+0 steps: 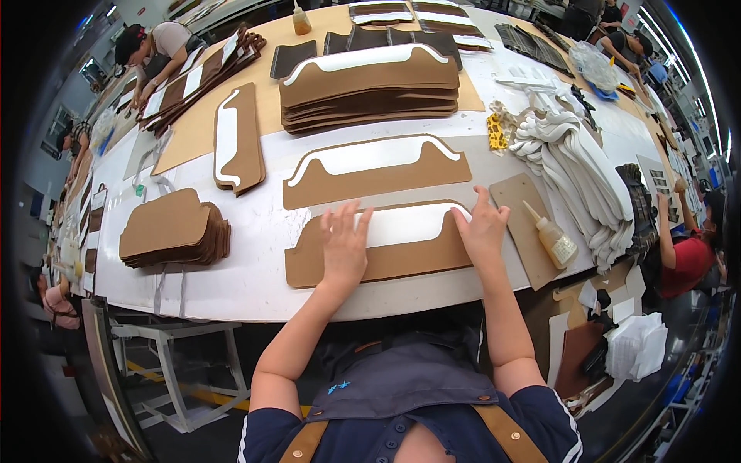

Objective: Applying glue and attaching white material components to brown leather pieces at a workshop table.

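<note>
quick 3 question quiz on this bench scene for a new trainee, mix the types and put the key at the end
1. True or false: the right hand is closed in a fist.
2. Multiple choice: what colour is the shaped piece lying on the brown panel at the hands? A) black B) white C) red
3. Fill the gap: the small stack of brown pieces lies to the ____ of the left hand.

Key:
1. False, it is open
2. B
3. left
</note>
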Available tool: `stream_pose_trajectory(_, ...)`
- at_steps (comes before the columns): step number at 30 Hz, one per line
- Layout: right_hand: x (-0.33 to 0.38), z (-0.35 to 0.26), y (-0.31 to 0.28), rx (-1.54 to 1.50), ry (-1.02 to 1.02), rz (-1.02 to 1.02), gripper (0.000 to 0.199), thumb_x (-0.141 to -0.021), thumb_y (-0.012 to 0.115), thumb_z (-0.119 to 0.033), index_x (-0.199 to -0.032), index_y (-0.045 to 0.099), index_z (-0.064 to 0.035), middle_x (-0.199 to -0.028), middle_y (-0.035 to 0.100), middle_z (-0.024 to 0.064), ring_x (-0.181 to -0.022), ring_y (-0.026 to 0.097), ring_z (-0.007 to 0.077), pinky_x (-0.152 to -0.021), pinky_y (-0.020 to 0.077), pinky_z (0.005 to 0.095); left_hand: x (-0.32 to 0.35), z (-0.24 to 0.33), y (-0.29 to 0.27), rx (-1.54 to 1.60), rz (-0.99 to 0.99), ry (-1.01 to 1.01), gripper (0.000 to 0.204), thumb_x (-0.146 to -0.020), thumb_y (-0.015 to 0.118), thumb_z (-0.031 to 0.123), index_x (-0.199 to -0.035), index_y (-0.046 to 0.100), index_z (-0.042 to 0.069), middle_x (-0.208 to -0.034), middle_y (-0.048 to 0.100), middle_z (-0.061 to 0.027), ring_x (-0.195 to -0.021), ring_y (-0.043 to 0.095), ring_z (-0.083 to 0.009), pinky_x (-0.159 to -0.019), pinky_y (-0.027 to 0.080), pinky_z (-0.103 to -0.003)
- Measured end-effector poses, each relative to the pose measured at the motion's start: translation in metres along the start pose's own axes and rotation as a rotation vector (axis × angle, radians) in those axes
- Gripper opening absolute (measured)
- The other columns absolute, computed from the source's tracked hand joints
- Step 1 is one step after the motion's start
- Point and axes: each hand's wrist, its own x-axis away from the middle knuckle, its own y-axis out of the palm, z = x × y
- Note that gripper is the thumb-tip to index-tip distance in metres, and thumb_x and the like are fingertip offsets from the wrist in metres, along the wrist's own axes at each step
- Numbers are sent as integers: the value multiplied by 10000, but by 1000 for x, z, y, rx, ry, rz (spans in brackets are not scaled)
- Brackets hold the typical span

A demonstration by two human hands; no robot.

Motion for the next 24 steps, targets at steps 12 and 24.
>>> stream_pose_trajectory(12, 39, 32, -10, -256, 103, 60, 497, -905, 729, -104, -1361, 538, -52, -783, 567, -9, -749, 578, 181, -924, 336, 414, -37, 75, 45, 344, -140, 382, 624, -786, 596, -61, -1407, 561, -16, -1446, 546, -181, -1365, 498, -346, -1118, 436, -433)
stream_pose_trajectory(24, 68, 42, -18, -243, 36, 184, 297, -920, 687, -66, -1215, 656, -90, -807, 572, -1, -771, 568, 177, -889, 330, 385, -47, 101, 62, 344, -122, 330, 647, -781, 618, -41, -1401, 633, 142, -1451, 522, -155, -1373, 465, -358, -1116, 415, -464)
